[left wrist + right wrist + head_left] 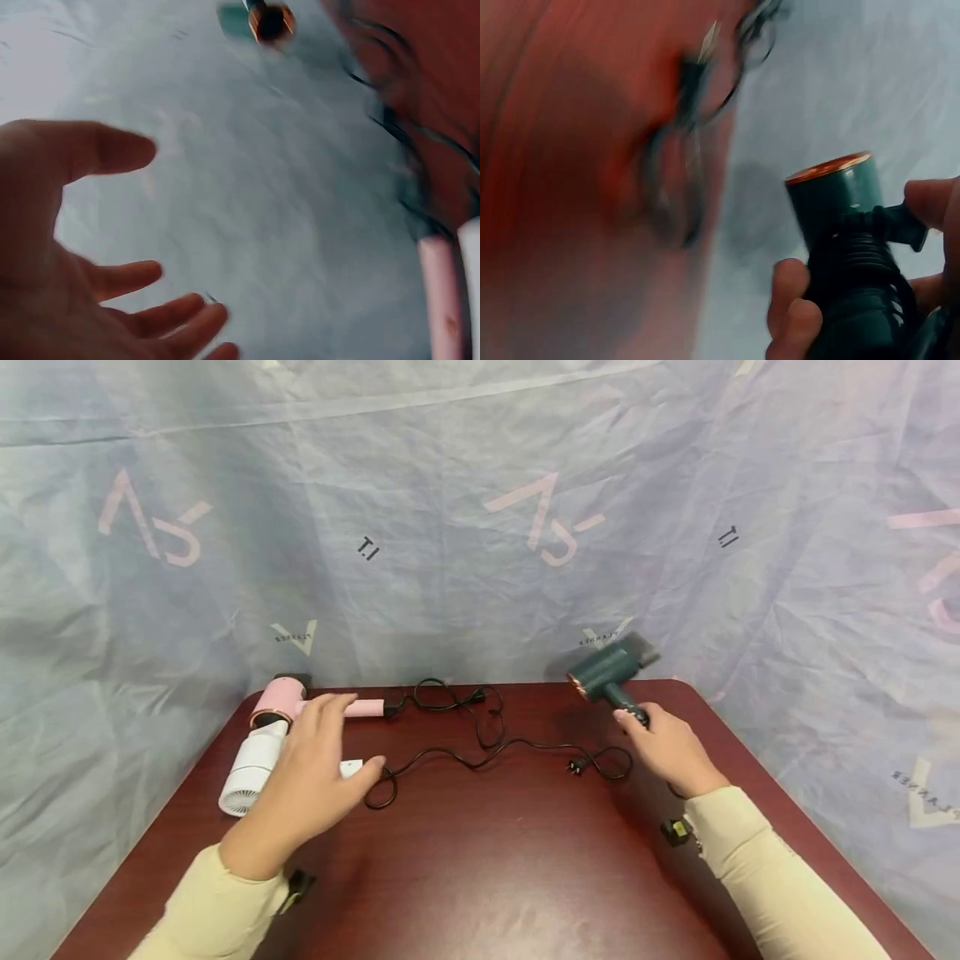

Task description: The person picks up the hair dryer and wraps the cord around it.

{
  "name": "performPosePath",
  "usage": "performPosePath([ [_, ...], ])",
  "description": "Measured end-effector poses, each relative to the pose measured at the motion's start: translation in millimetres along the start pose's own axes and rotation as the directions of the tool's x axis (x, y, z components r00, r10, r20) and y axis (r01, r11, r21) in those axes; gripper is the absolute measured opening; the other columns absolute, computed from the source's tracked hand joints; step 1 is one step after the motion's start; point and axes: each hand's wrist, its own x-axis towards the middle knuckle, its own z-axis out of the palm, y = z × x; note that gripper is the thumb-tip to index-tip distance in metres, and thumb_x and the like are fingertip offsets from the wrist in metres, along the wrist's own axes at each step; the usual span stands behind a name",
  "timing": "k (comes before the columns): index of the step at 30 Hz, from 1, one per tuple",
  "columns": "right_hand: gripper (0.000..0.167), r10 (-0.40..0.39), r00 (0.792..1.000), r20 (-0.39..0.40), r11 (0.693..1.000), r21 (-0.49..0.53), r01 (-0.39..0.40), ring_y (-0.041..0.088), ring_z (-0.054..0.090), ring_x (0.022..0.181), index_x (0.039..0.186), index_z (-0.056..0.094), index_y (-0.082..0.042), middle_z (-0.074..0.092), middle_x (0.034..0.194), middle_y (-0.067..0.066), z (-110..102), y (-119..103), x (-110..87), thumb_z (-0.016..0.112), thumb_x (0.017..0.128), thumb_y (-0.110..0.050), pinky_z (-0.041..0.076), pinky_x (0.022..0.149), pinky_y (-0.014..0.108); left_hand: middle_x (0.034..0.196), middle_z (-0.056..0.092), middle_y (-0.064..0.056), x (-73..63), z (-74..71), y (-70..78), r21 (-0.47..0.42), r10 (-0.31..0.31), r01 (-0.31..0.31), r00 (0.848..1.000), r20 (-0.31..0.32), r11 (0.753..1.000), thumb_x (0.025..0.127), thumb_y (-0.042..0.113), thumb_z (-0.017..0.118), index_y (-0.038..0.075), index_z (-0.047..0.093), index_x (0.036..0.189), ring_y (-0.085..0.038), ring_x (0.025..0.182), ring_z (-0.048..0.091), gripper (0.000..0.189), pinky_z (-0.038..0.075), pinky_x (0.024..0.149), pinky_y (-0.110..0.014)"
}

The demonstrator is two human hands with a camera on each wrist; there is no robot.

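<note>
A dark green hair dryer (609,670) with a copper-coloured rim and a flat nozzle is raised off the table at the right, and my right hand (671,747) grips its handle. The right wrist view shows the fingers curled round the green dryer (832,196) and its bundled cord. My left hand (311,777) hovers over the table's left side, fingers spread, holding nothing. Beneath and beside it lie a white hair dryer (251,768), its handle partly hidden by the hand, and a pink hair dryer (279,697) behind that.
A dark red table (480,860) stands against grey printed curtains (450,527). A black cord (480,764) runs across the tabletop to a plug (576,766). The pink dryer's cord (431,693) lies looped near the back edge.
</note>
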Motion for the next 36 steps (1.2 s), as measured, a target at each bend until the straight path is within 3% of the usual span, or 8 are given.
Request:
performPosePath([
  [3, 0.077, 0.126, 0.989, 0.081, 0.992, 0.021, -0.128, 0.027, 0.064, 0.085, 0.127, 0.059, -0.007, 0.069, 0.1, 0.014, -3.3, 33.6, 8.3, 0.035, 0.1, -0.074, 0.048, 0.064, 0.035, 0.148, 0.04, -0.031, -10.0, -6.1, -30.7, 0.092, -0.115, 0.104, 0.986, 0.119, 0.99, 0.084, 0.031, 0.078, -0.004, 0.037, 0.152, -0.055, 0.131, 0.043, 0.087, 0.037, 0.1, -0.073],
  [7, 0.077, 0.203, 0.971, 0.13, 0.977, 0.043, -0.21, 0.025, 0.065, 0.068, 0.118, 0.06, -0.002, 0.07, 0.079, 0.013, -8.4, 65.2, 16.2, 0.034, 0.102, -0.072, 0.05, 0.058, 0.036, 0.15, 0.034, -0.038, -18.5, -10.2, -68.1, 0.209, -0.264, 0.219, 0.939, 0.219, 0.953, 0.086, 0.041, 0.076, -0.007, 0.034, 0.153, -0.063, 0.128, 0.041, 0.092, 0.038, 0.089, -0.077],
  [13, 0.076, 0.239, 0.962, 0.135, 0.968, 0.046, -0.247, 0.025, 0.064, 0.056, 0.102, 0.059, 0.001, 0.064, 0.067, 0.01, -14.4, 92.7, 23.4, 0.03, 0.103, -0.069, 0.053, 0.057, 0.036, 0.127, 0.041, -0.042, -31.2, -12.7, -116.4, 0.312, -0.444, 0.363, 0.861, 0.249, 0.878, 0.089, 0.056, 0.07, -0.015, 0.038, 0.137, -0.066, 0.108, 0.047, 0.092, 0.042, 0.072, -0.072],
  [19, 0.077, 0.186, 0.976, 0.112, 0.982, -0.054, -0.18, 0.033, 0.065, 0.083, 0.098, 0.068, -0.001, 0.069, 0.095, 0.021, -16.0, 106.9, 31.1, 0.025, 0.106, -0.064, 0.049, 0.072, 0.042, 0.106, 0.044, -0.043, -40.2, -16.0, -150.6, 0.344, -0.549, 0.454, 0.792, 0.266, 0.822, 0.09, 0.068, 0.063, -0.02, 0.039, 0.121, -0.067, 0.095, 0.051, 0.096, 0.044, 0.066, -0.069],
  [21, 0.077, 0.168, 0.979, 0.117, 0.985, -0.063, -0.162, 0.036, 0.064, 0.088, 0.097, 0.07, -0.001, 0.068, 0.1, 0.024, -16.1, 108.0, 31.3, 0.026, 0.106, -0.063, 0.049, 0.074, 0.045, 0.103, 0.047, -0.044, -41.3, -15.7, -158.4, 0.342, -0.555, 0.459, 0.784, 0.278, 0.82, 0.091, 0.068, 0.061, -0.021, 0.04, 0.118, -0.064, 0.092, 0.053, 0.095, 0.046, 0.068, -0.066],
  [25, 0.069, 0.173, 0.977, 0.125, 0.984, -0.051, -0.168, 0.027, 0.056, 0.071, 0.075, 0.06, -0.01, 0.056, 0.071, 0.007, -12.2, 108.5, 28.5, 0.032, 0.105, -0.066, 0.043, 0.065, 0.037, 0.103, 0.051, -0.045, -39.5, -13.5, -169.0, 0.331, -0.556, 0.461, 0.772, 0.307, 0.823, 0.094, 0.068, 0.057, -0.026, 0.041, 0.118, -0.056, 0.091, 0.06, 0.098, 0.05, 0.075, -0.06],
  [32, 0.066, 0.171, 0.973, 0.154, 0.984, -0.081, -0.16, 0.023, 0.055, 0.065, 0.081, 0.06, -0.008, 0.055, 0.069, 0.003, -5.0, 107.3, 27.9, 0.053, 0.095, -0.072, 0.042, 0.058, 0.034, 0.102, 0.057, -0.04, -35.0, -7.6, -181.4, 0.325, -0.561, 0.463, 0.743, 0.364, 0.824, 0.089, 0.067, 0.064, -0.029, 0.04, 0.12, -0.045, 0.086, 0.064, 0.104, 0.054, 0.073, -0.053],
  [36, 0.064, 0.159, 0.973, 0.17, 0.98, -0.146, -0.134, 0.024, 0.055, 0.066, 0.081, 0.058, -0.009, 0.056, 0.07, 0.004, 0.5, 107.1, 30.4, 0.064, 0.088, -0.072, 0.042, 0.058, 0.034, 0.092, 0.059, -0.029, -33.5, -5.7, -186.4, 0.302, -0.565, 0.479, 0.728, 0.388, 0.824, 0.086, 0.059, 0.071, -0.023, 0.047, 0.113, -0.036, 0.077, 0.061, 0.09, 0.051, 0.065, -0.043],
])
